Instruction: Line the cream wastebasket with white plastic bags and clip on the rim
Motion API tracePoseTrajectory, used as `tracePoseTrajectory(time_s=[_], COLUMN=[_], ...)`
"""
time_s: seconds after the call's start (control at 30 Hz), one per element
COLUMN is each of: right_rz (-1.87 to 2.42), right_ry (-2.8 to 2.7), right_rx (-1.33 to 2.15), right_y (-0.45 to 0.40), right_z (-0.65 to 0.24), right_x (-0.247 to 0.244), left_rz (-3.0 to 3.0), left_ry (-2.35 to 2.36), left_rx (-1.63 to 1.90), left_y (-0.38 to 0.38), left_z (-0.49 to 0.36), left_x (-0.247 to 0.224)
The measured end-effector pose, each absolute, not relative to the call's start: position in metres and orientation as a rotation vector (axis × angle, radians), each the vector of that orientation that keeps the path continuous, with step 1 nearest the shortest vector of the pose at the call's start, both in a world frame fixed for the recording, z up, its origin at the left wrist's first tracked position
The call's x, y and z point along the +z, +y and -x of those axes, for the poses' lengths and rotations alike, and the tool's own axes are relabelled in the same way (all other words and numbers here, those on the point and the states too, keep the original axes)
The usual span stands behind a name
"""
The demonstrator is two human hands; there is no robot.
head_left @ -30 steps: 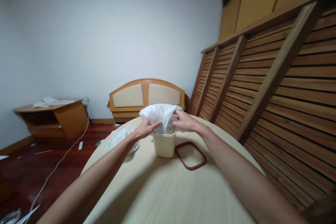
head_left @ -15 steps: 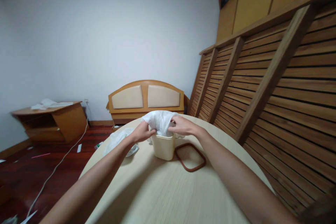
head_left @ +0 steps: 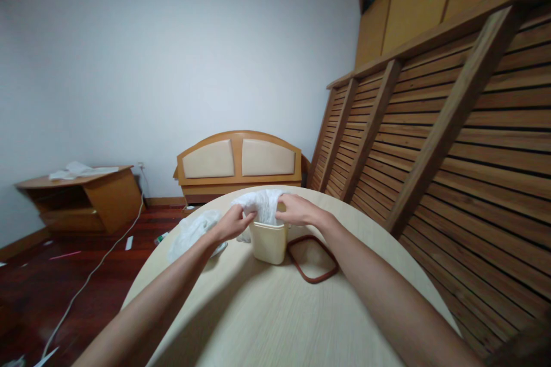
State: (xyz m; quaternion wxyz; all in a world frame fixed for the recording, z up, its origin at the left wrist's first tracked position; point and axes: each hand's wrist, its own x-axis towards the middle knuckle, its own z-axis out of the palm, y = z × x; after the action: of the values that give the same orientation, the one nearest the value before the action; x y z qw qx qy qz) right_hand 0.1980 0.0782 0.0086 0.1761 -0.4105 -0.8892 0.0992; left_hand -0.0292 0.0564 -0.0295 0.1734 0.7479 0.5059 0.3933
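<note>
A cream plastic trash bin (head_left: 269,245) stands upright on a round pale table (head_left: 275,315). Inside it and draped over its far rim is a thin white plastic bag (head_left: 267,206). At the bin's left side, my left hand (head_left: 235,222) pinches the edge of the bag. My right hand (head_left: 297,210) grips the bag's edge at the right side, fingers bent over it. Just right of the bin lies a reddish-brown rounded-square ring (head_left: 313,278), flat on the table. The near rim of the bin is uncovered.
Another crumpled clear-white plastic bag (head_left: 191,235) lies on the table's left, partly behind my left forearm. Beyond the table stands a headboard (head_left: 239,182). Wooden slatted panels (head_left: 434,143) lean along the right. A low cabinet (head_left: 107,195) and a white cable (head_left: 97,266) are at left.
The white bag sits lower and flatter over the bin's far rim, its raised bulge pulled down. Both hands stay at the bin's sides with only slight movement.
</note>
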Motion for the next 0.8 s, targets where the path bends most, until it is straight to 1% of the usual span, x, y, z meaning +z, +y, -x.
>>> tracePoseTrajectory(time_s=[0.1, 0.17, 0.23, 0.33, 0.43, 0.53, 0.6, 0.67, 0.73, 0.8], right_rz=[1.001, 0.866, 0.762, 0.719, 0.777, 0.827, 0.874, 0.914, 0.897, 0.826], right_ry=[-2.587, -2.592, -2.486, -2.156, -1.868, -1.702, -1.634, -1.613, -1.633, -1.71], right_rx=[0.409, 0.582, 0.785, 1.021, 1.097, 1.097, 1.026, 0.854, 0.68, 0.623], right_y=[0.072, 0.07, 0.073, 0.08, 0.085, 0.083, 0.078, 0.072, 0.063, 0.052], right_z=[-0.202, -0.207, -0.21, -0.212, -0.21, -0.206, -0.205, -0.204, -0.206, -0.21], right_x=[0.009, 0.007, 0.003, -0.006, -0.012, -0.012, -0.006, 0.002, 0.011, 0.02], left_rz=[-2.083, -2.01, -1.883, -1.659, -1.499, -1.496, -1.625, -1.865, -2.181, -2.419], left_ry=[1.443, 1.358, 1.19, 0.937, 0.743, 0.634, 0.648, 0.723, 0.803, 0.856], left_rx=[1.192, 1.269, 1.36, 1.528, 1.661, 1.68, 1.614, 1.435, 1.116, 0.77], left_y=[0.048, 0.041, 0.035, 0.032, 0.033, 0.026, 0.013, -0.006, -0.026, -0.045], left_z=[0.031, 0.031, 0.03, 0.026, 0.021, 0.016, 0.014, 0.012, 0.008, 0.003], left_x=[-0.029, -0.025, -0.019, -0.01, -0.006, -0.005, -0.003, 0.001, 0.005, 0.006])
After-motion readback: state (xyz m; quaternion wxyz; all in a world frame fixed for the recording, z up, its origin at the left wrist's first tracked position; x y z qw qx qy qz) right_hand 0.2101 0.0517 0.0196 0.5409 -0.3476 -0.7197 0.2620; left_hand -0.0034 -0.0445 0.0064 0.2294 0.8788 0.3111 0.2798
